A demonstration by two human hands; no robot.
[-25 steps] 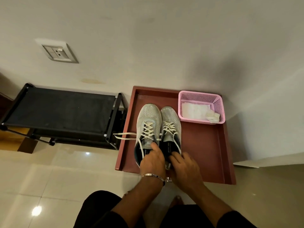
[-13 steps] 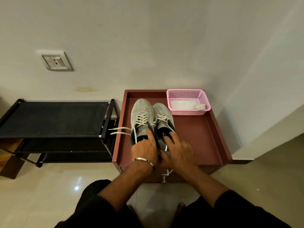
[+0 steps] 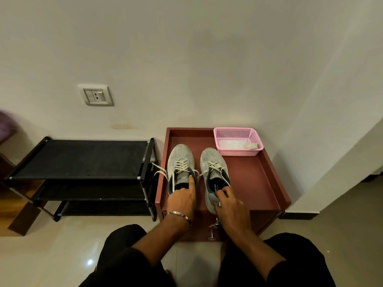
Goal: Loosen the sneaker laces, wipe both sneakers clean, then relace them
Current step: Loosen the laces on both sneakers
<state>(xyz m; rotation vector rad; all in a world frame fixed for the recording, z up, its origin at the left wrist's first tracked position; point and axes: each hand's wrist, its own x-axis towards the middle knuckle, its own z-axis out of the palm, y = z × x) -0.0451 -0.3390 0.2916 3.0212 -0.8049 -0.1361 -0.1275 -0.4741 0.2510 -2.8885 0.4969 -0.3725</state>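
Two grey mesh sneakers are sitting side by side on my reddish-brown tabletop (image 3: 257, 183), toes pointing to the wall, a gap showing between them. One pink basket (image 3: 238, 141) is standing at the far right corner with one white cloth (image 3: 232, 143) lying inside. One black shoe rack (image 3: 83, 162) is standing just left. My left hand (image 3: 182, 200) is resting on the heel of the left sneaker (image 3: 181, 162), index finger stretched onto its collar — the white laces (image 3: 159, 171) are trailing loose over the tray's edge. My right hand (image 3: 232, 206) is gripping the heel of the right sneaker (image 3: 214, 164), fingers curling into its opening.
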